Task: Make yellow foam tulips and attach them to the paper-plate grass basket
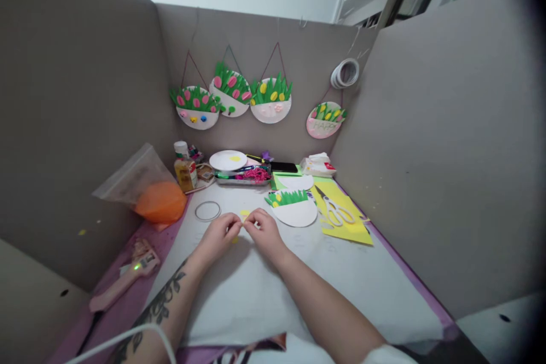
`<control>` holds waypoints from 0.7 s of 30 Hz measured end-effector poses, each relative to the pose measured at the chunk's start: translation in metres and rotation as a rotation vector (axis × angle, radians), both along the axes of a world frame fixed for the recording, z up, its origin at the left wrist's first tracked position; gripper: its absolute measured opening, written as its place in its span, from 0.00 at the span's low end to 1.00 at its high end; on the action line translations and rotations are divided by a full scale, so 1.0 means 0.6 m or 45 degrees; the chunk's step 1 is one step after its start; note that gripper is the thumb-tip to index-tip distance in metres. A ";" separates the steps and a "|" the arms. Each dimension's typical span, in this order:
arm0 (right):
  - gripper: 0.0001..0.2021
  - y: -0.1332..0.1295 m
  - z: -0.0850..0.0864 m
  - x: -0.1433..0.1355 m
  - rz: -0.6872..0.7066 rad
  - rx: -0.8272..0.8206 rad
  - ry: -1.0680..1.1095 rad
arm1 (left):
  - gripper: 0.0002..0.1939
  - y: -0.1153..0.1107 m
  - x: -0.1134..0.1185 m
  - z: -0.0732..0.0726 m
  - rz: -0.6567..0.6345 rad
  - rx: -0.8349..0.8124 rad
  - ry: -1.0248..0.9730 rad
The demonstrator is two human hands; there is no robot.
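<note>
My left hand (223, 231) and my right hand (265, 231) meet over the white table covering, fingertips pinched together. Between them shows a tiny bit of yellow paper, mostly hidden by the fingers. A yellow paper scrap (244, 212) lies just beyond the fingertips, and another yellow piece (235, 240) is under my left hand. To the right of my hands rests a half-plate craft (297, 215) with green paper grass and a few yellow paper flowers. White-handled scissors (336, 210) lie on a yellow paper sheet (352, 233).
A pink glue gun (123, 281) with a green light lies left, near a bag of orange material (160, 202). A glue bottle (186, 173), a supply tray (243, 177), a paper plate (222, 160) and a tissue pack (318, 165) stand behind. Finished plate crafts (271, 111) hang on the partition.
</note>
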State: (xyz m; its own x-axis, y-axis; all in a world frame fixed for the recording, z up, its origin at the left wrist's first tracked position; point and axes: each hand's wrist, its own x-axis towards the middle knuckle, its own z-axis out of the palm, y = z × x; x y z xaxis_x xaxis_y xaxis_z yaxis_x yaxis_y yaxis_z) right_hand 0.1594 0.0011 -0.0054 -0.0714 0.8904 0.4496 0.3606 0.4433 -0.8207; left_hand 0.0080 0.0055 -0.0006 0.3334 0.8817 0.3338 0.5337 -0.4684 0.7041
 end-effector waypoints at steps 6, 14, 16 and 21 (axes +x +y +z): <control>0.07 0.012 -0.004 0.016 -0.088 -0.035 0.052 | 0.08 0.011 -0.018 -0.002 0.078 -0.030 -0.069; 0.06 0.013 -0.011 0.012 -0.002 -0.032 -0.027 | 0.10 0.003 -0.004 -0.002 -0.013 -0.121 -0.123; 0.04 0.009 -0.011 0.009 -0.041 0.025 -0.043 | 0.10 0.002 0.000 -0.005 -0.023 -0.124 -0.107; 0.03 -0.004 -0.008 0.004 -0.161 0.261 -0.211 | 0.10 0.002 -0.002 -0.007 0.029 -0.111 -0.120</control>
State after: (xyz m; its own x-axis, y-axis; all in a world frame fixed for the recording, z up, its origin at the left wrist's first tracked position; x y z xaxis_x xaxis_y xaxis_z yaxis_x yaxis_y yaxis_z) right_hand 0.1618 -0.0014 -0.0102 -0.0530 0.7886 0.6126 0.5454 0.5368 -0.6438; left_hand 0.0069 0.0067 -0.0050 0.2835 0.9159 0.2841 0.4732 -0.3913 0.7893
